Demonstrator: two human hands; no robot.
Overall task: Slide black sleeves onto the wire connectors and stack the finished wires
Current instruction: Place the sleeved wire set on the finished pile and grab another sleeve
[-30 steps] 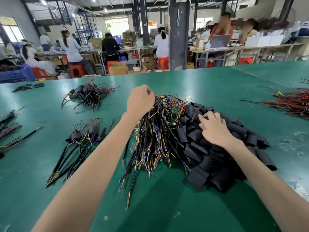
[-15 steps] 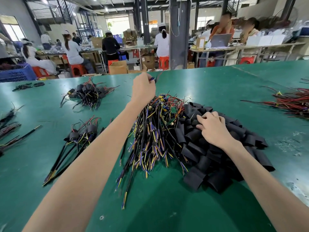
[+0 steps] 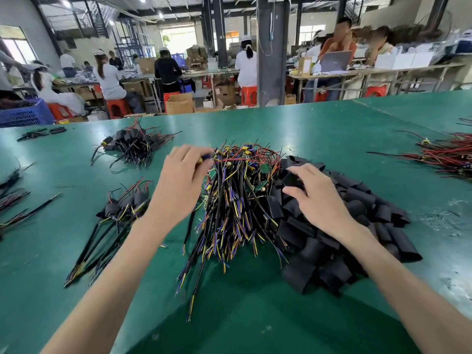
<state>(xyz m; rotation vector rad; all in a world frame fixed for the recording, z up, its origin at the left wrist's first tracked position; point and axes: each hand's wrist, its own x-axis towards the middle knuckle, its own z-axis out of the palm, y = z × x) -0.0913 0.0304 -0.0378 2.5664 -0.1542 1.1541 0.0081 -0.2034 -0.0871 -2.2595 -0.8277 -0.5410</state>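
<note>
A heap of loose wires (image 3: 235, 200) with yellow, blue and red leads and small green boards lies mid-table. My left hand (image 3: 181, 180) is at its far left end and pinches a blue and yellow connector (image 3: 204, 158). To the right spreads a pile of flat black sleeves (image 3: 332, 226). My right hand (image 3: 316, 198) rests on that pile, thumb and fingers pinching one black sleeve (image 3: 291, 178). Sleeved wires lie stacked at the left (image 3: 112, 221), with another sleeved bundle further back (image 3: 135, 146).
The green table (image 3: 319, 139) stretches far ahead. Red wires (image 3: 449, 157) lie at the right edge, dark wire bundles (image 3: 12, 200) at the left edge. Behind the table stand a blue crate (image 3: 25, 114), cardboard boxes, a pillar and several seated workers.
My left hand rose away from the heap, then came back down to its far end and now pinches a connector. My right hand shifted up the sleeve pile and took hold of one sleeve.
</note>
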